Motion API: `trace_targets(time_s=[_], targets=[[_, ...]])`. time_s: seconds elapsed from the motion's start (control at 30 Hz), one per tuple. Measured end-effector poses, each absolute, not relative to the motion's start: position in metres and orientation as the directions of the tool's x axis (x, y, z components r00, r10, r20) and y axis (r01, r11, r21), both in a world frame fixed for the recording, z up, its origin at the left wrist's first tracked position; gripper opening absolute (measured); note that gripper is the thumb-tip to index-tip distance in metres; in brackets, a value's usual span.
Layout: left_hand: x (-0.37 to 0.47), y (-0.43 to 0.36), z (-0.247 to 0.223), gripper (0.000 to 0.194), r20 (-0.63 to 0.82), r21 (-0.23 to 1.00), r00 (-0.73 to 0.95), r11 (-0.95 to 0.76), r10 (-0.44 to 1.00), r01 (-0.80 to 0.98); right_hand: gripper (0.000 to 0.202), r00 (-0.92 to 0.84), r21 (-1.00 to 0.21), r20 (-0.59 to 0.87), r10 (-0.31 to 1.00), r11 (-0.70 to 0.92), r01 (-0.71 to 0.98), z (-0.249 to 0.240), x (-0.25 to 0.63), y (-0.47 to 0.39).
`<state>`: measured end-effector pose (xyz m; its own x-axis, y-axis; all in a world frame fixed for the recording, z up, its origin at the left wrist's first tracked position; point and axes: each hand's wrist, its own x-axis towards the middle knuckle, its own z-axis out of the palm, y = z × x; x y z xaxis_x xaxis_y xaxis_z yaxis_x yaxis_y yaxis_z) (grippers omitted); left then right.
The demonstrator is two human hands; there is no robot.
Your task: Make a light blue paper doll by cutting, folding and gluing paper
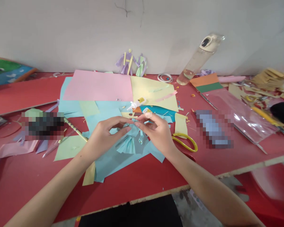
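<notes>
A light blue paper figure with a pleated skirt [126,145] hangs between my two hands, above blue paper sheets [111,165]. My left hand [107,132] pinches its upper part between thumb and fingers. From the other side, my right hand [157,130] is also closed at the top of the figure, its fingertips nearly meeting the left ones. The exact spot they grip is partly hidden by the fingers. Just beyond the hands lies a small white glue bottle [139,102] with a yellow label. Yellow-handled scissors [190,145] rest beside my right wrist.
Pink paper [99,85] and pale yellow paper [156,94] lie behind. Two paper dolls [126,64] lean on the wall. A clear water bottle [196,61] stands tilted in view, right of a white coil [165,78]. Paper scraps [21,148] crowd the left; a plastic sleeve [246,116] lies right.
</notes>
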<state>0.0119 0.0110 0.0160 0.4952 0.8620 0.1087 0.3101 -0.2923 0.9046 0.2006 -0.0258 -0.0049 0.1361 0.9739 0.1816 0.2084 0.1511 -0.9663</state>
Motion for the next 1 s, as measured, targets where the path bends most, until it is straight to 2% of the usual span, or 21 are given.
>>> trace_targets(time_s=[0.17, 0.33, 0.57, 0.73, 1.0], targets=[[0.01, 0.011, 0.016, 0.015, 0.158, 0.897, 0.451, -0.319, 0.878, 0.307, 0.017, 0.102, -0.981, 0.162, 0.982, 0.149, 0.125, -0.003, 0.202, -0.026], [0.008, 0.013, 0.014, 0.024, 0.214, 0.873, 0.451, -0.376, 0.867, 0.309, 0.019, 0.067, -0.999, 0.042, 0.997, 0.041, 0.014, -0.002, 0.204, -0.024], [0.009, 0.011, 0.012, 0.029, 0.27, 0.823, 0.469, -0.454, 0.841, 0.341, 0.022, 0.101, -1.0, 0.011, 0.995, 0.011, 0.0, 0.0, 0.201, -0.025], [0.01, 0.008, 0.011, 0.021, 0.303, 0.804, 0.432, -0.472, 0.849, 0.363, 0.027, 0.089, -0.998, -0.004, 0.996, 0.002, -0.065, 0.0, 0.197, -0.027], [0.014, 0.006, 0.011, 0.011, 0.318, 0.826, 0.3, -0.418, 0.899, 0.377, 0.025, 0.217, -0.998, 0.003, 0.976, 0.016, -0.059, 0.003, 0.192, -0.029]])
